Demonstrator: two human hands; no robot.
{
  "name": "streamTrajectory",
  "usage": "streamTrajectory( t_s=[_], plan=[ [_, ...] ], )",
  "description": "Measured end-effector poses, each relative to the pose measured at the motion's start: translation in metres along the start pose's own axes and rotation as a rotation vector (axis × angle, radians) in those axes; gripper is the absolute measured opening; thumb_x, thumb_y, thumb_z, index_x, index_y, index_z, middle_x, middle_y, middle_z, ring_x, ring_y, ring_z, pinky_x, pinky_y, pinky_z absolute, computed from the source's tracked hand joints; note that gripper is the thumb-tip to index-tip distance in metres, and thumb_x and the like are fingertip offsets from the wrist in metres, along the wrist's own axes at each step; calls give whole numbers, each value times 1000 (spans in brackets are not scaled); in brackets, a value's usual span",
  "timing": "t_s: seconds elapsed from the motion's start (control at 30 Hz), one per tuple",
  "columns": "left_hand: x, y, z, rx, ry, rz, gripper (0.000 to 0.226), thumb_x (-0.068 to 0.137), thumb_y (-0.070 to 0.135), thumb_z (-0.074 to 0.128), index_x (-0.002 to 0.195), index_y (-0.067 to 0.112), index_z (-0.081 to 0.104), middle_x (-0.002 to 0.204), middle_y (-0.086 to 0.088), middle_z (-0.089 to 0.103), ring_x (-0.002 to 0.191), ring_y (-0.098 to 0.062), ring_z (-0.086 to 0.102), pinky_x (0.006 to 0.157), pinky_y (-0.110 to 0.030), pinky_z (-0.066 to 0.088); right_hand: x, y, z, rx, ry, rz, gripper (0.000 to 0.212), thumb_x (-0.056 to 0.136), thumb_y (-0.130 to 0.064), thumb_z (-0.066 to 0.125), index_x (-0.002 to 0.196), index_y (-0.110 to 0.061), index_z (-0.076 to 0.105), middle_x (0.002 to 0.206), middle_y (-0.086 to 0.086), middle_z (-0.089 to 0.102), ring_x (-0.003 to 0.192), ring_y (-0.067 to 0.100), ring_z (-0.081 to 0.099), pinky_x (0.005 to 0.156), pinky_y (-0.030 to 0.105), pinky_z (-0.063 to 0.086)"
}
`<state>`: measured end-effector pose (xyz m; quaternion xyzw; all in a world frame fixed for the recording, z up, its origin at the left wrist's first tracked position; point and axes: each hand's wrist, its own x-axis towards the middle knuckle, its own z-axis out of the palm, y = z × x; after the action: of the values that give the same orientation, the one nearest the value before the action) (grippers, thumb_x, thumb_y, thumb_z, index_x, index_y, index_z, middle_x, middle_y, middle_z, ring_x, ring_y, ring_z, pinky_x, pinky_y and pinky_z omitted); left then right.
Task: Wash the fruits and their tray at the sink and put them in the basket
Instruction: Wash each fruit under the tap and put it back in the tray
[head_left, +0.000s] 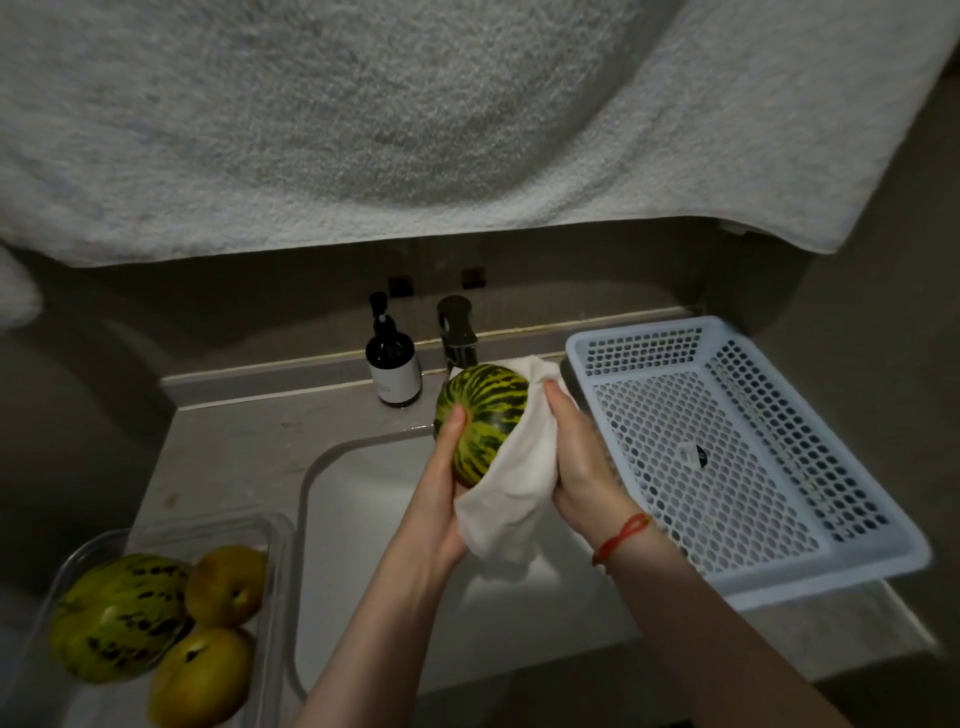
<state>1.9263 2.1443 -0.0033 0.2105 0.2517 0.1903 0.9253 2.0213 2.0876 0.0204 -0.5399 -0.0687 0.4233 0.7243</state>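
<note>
Striped melon held over the sink, between both hands. Left hand cups it from below, thumb on the rind. Right hand grips a white cloth against its side. Long axis runs away from the person, tilted up toward the faucet. Best turn it steadily, wiping all round; wet rind may slip. Basket just right of right hand.

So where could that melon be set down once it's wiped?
The basket floor is bare except a small label. The counter strip between the soap bottle, sink and tray is also free. The tray is crowded with a melon and two yellow fruits. Both hands, left and right, hold the melon and cloth over the sink.
</note>
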Motion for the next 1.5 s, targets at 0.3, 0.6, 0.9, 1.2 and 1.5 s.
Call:
streamTrajectory(
  t_s=[0.3, 0.6, 0.9, 1.2, 1.5],
  plan=[
    [-7, 2, -35, -201, 1, 129, 66, 69, 58, 58, 115, 11, 69, 123, -15, 63, 113, -30, 60, 104, -42, 40, -4, -8, -37, 602, -147, 45, 44, 85, -39, 43, 111, -9, 63, 102, 16, 70, 98, 33, 63, 86, 45, 51],
    [-16, 0, -36, -230, -106, 48, 68, 70, 63, 59, 110, 9, 72, 123, -18, 63, 108, -36, 63, 90, -55, 49, -5, 11, -20, 501, -180, 47, 39, 73, -28, 44, 79, -10, 78, 83, 15, 72, 74, 28, 70, 70, 35, 55],
    [-19, 38, -23, -38, -118, 137, 76, 29, 49, 89, 95, 14, 77, 106, -13, 71, 92, -26, 71, 75, -38, 58, -12, -29, -44, -269, -182, 127, 28, 90, -34, 55, 95, -9, 67, 96, 7, 73, 95, 23, 65, 85, 31, 50],
    [-24, 49, -11, -51, -124, 221, 78, 30, 52, 88, 98, 15, 76, 107, -14, 70, 89, -28, 70, 77, -37, 56, -18, -71, -33, -760, 51, -459, 20, 94, -9, 51, 110, -18, 60, 92, 13, 66, 86, 29, 63, 77, 44, 54],
    [-24, 48, -5, -96, -86, 228, 83, 33, 53, 85, 106, 15, 72, 114, -17, 65, 98, -30, 63, 91, -38, 45, -23, -72, -49, -926, -252, -118, 68, 66, -5, 80, 126, -21, 53, 110, 0, 63, 99, 14, 63, 81, 30, 55]
  ],
)
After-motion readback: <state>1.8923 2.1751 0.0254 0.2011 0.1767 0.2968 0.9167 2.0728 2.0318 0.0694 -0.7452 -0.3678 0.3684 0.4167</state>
